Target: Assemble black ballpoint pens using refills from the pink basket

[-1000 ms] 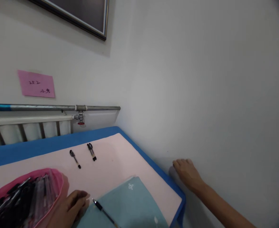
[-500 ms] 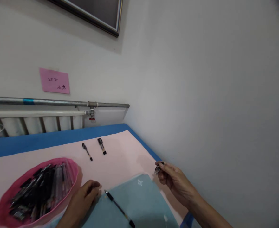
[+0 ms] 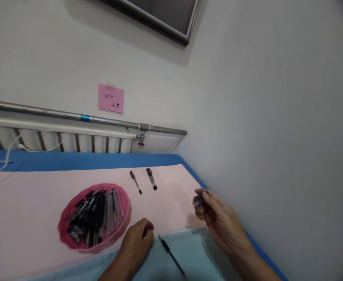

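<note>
Pinched between the thumb and fingers of my right hand is a small pen cap, clear with a black part, held above the right side of the table. My left hand rests closed, its fingers curled and nothing visible in them. Just right of its fingertips, an uncapped black pen lies slanted on the light blue cloth, tip pointing away from me. To the left of that hand stands a pink scalloped basket filled with black and clear pen parts.
Farther back on the pink table cover lie a single capped pen and a pair of capped pens side by side. Behind the blue table edge runs a radiator with a metal pipe. A wall borders the right side.
The view has swung left, so the basket, pens and wall note now sit farther right in the picture. My right hand still holds the pen cap.
</note>
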Available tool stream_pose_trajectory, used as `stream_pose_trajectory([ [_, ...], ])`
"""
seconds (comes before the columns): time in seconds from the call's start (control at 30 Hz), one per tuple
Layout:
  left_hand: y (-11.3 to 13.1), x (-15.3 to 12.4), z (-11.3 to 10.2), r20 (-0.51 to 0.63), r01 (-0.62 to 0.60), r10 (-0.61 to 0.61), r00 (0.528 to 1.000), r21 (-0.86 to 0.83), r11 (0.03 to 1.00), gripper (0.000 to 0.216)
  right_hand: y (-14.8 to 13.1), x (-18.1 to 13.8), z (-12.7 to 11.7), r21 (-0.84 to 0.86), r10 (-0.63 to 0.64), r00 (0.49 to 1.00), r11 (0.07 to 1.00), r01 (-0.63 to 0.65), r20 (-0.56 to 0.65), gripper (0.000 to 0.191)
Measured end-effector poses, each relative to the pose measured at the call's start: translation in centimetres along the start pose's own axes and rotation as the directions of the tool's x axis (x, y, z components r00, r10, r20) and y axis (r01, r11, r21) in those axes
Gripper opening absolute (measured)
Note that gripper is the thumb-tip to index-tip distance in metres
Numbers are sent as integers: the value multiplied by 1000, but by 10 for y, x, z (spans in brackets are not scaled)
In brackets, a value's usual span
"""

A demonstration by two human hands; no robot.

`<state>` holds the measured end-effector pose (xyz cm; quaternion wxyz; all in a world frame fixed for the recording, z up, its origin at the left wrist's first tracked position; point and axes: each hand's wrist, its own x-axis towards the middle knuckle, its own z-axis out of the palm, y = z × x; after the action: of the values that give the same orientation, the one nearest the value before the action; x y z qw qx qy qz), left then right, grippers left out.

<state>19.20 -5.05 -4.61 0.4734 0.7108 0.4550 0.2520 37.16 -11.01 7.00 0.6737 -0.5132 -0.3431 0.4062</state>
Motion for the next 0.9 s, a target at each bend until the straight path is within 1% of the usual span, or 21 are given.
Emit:
stream_pose_trajectory([
  [0.07, 2, -1, 0, -17, 20, -20, 1000, -16, 1000, 19, -3, 7, 19, -118, -161, 986, 979, 166, 53, 24],
  [0.13, 3, 0, 0, -32, 34, -35, 999, -32, 999, 19, -6, 14, 38, -180, -273, 953, 939, 294, 132, 19],
  [0.2, 2, 1, 0, -36, 38, -39, 999, -42, 998, 21, -3, 22, 52, -209, -354, 918, 898, 386, 177, 17],
  [0.27, -1, 2, 1, -25, 45, -46, 999, -37, 998, 23, 9, 32, 59, -255, -401, 900, 864, 433, 171, 17],
  [0.3, -2, 3, 2, -20, 53, -54, 998, -29, 998, 24, 20, 39, 60, -290, -399, 903, 855, 430, 163, 18],
  [0.33, -3, 4, 2, -17, 63, -64, 998, -20, 998, 25, 32, 46, 60, -328, -372, 916, 855, 402, 153, 19],
  [0.37, -4, 5, 3, -14, 74, -74, 997, -11, 997, 25, 45, 53, 58, -381, -311, 938, 857, 348, 157, 21],
  [0.4, -5, 5, 3, -13, 82, -82, 997, -4, 997, 26, 57, 59, 56, -412, -242, 952, 861, 300, 187, 20],
  [0.47, -7, 5, 4, -13, 90, -90, 996, -3, 996, 26, 74, 70, 52, -443, -166, 963, 862, 246, 212, 17],
  [0.53, -8, 5, 4, -12, 101, -101, 995, -6, 995, 25, 77, 75, 49, -445, -137, 967, 867, 223, 217, 13],
  [0.6, -8, 5, 4, -10, 110, -110, 994, -14, 994, 24, 70, 75, 47, -423, -138, 970, 881, 213, 201, 17],
  [0.7, -8, 4, 4, -1, 121, -121, 993, -26, 992, 23, 62, 70, 47, -377, -188, 972, 898, 229, 142, 22],
  [0.73, -8, 4, 4, -2, 123, -123, 992, -24, 992, 24, 64, 68, 47, -383, -203, 968, 891, 245, 146, 23],
  [0.77, -8, 4, 4, -5, 123, -123, 992, -19, 992, 24, 67, 68, 48, -398, -210, 963, 879, 260, 167, 23],
  [0.8, -7, 3, 4, -9, 123, -123, 992, -14, 992, 24, 72, 68, 49, -427, -196, 957, 862, 272, 214, 22],
  [0.83, -7, 3, 4, -12, 123, -123, 992, -11, 992, 25, 77, 69, 50, -450, -165, 949, 850, 275, 268, 18],
  [0.9, -5, 3, 3, -15, 122, -122, 992, -12, 993, 26, 84, 70, 52, -477, -117, 939, 836, 269, 324, 13],
])
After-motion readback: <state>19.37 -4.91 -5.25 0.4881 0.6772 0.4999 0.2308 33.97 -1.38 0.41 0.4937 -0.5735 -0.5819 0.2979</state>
